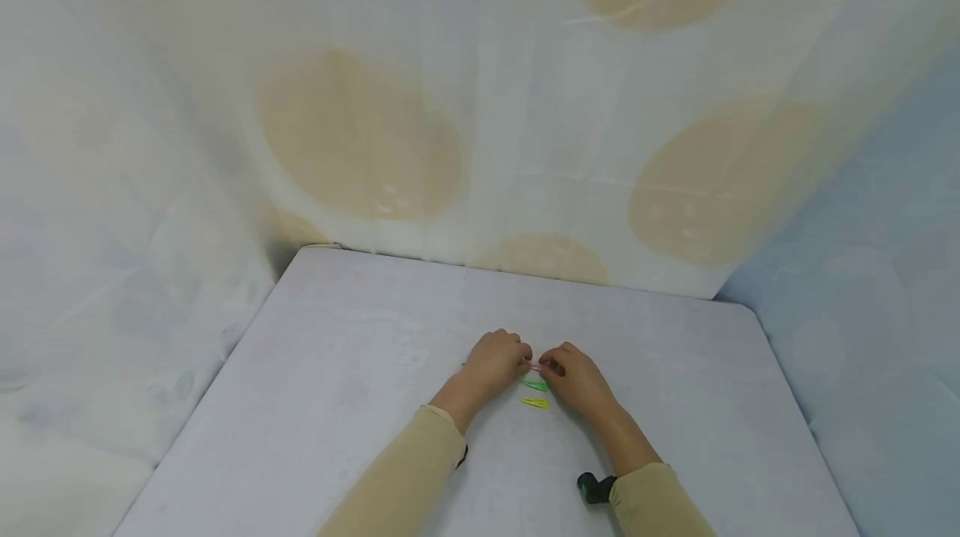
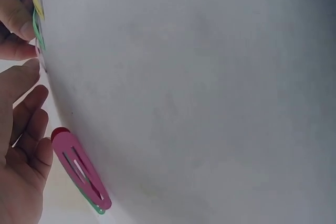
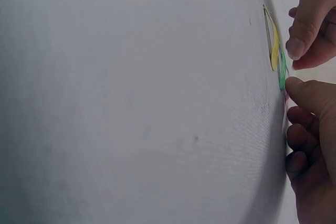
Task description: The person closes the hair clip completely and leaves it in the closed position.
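Observation:
Both hands meet at the middle of the grey table (image 1: 337,404). My left hand (image 1: 522,358) and right hand (image 1: 550,367) each pinch one end of a small pink hair clip (image 1: 536,365) just above the surface. A green clip (image 1: 535,384) and a yellow clip (image 1: 535,403) lie flat below the hands; the right wrist view shows the yellow clip (image 3: 274,45) and green clip (image 3: 282,72) beside my right hand's fingers (image 3: 310,129). In the left wrist view, another pink clip (image 2: 81,171) lies on top of a green one near my left hand's fingers (image 2: 26,129).
A pale cloth with large tan circles (image 1: 360,137) hangs behind and to the left of the table. A light blue cloth (image 1: 885,287) covers the right side. A black wrist mount (image 1: 594,488) sits at my right sleeve.

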